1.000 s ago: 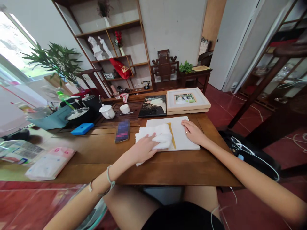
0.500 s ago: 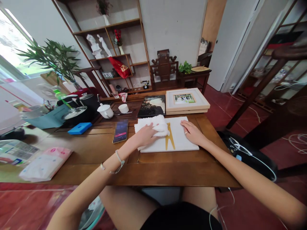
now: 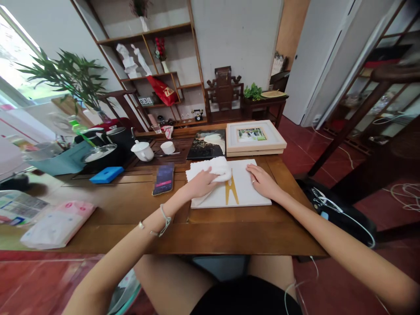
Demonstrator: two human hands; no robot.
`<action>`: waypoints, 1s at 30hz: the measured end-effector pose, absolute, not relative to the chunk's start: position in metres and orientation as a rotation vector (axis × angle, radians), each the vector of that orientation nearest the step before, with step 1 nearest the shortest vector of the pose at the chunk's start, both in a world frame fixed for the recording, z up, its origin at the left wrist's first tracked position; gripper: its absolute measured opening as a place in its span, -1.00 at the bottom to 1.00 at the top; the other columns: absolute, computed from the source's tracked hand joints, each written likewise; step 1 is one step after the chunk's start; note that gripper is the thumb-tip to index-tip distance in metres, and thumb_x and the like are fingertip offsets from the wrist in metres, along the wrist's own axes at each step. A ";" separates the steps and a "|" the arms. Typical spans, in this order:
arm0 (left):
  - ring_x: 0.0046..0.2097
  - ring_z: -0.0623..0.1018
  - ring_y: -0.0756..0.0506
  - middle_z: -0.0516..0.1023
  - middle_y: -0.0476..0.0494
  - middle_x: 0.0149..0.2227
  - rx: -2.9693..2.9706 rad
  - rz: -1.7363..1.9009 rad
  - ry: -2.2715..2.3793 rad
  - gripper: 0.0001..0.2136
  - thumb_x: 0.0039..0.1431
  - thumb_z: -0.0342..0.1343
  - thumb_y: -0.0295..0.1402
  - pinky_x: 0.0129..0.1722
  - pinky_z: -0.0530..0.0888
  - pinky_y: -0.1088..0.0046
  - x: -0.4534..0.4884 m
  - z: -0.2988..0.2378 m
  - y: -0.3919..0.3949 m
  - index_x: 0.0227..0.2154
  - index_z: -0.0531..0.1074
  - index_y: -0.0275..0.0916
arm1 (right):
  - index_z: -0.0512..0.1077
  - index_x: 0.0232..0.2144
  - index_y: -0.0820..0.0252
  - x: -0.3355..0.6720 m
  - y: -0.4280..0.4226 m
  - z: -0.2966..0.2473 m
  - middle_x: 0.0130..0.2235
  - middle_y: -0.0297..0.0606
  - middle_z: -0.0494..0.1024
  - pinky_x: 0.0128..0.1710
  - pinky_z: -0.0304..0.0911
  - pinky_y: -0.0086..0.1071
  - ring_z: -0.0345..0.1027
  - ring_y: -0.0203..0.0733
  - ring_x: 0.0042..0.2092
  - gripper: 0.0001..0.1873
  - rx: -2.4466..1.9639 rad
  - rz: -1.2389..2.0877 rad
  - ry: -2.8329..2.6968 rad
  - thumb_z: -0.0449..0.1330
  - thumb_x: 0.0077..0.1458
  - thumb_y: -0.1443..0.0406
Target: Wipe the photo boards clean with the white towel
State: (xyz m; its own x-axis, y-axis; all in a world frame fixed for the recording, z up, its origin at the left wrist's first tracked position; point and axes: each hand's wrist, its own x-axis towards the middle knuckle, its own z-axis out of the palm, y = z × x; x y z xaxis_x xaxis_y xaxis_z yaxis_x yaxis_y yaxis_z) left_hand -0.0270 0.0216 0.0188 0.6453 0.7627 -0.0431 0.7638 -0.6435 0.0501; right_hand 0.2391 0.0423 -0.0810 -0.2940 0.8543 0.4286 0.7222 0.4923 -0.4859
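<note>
Resting on the bunched white cloth (image 3: 222,167), the person's left hand (image 3: 201,183) reaches in over the left part of a white board (image 3: 249,196). Its fingers are partly lost in the folds, so one cannot tell whether they close on the cloth or only bear down on it. The cloth lies over the board's far left portion, its scalloped edge showing beyond the hand, and its right end meets the upper part of a gold A-shaped figure (image 3: 233,191) on the board's face. The two legs of that figure are uncovered and point toward the person.

The right hand (image 3: 265,183) (a ring sits on one finger) lies open at the board's right side, palm down, with the fingers extended onto the surface and nothing gripped. The board lies flat on the wooden table (image 3: 229,238), near the edge closest to the person.

Just beyond the board are a dark picture panel (image 3: 201,148) and, to its right, a pale framed picture (image 3: 274,141) lying face up. Left of the board lies a phone (image 3: 163,180), with a blue box (image 3: 106,175) farther left. Behind these stand a white lidded cup (image 3: 143,151) and a smaller white cup (image 3: 168,148). A pink-and-white packet (image 3: 59,224) lies near the table's front edge, well to the left.
</note>
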 end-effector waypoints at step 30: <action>0.25 0.26 -0.44 0.32 -0.31 0.22 3.041 -0.153 1.317 -0.71 0.27 -0.01 -0.30 0.14 0.28 -0.10 0.054 0.012 -0.049 -0.08 0.54 -0.25 | 0.37 0.06 0.25 0.246 0.046 -0.084 0.17 0.00 0.37 0.23 0.12 0.02 0.16 0.05 0.25 -0.58 -1.242 0.299 -2.118 -0.04 0.17 0.35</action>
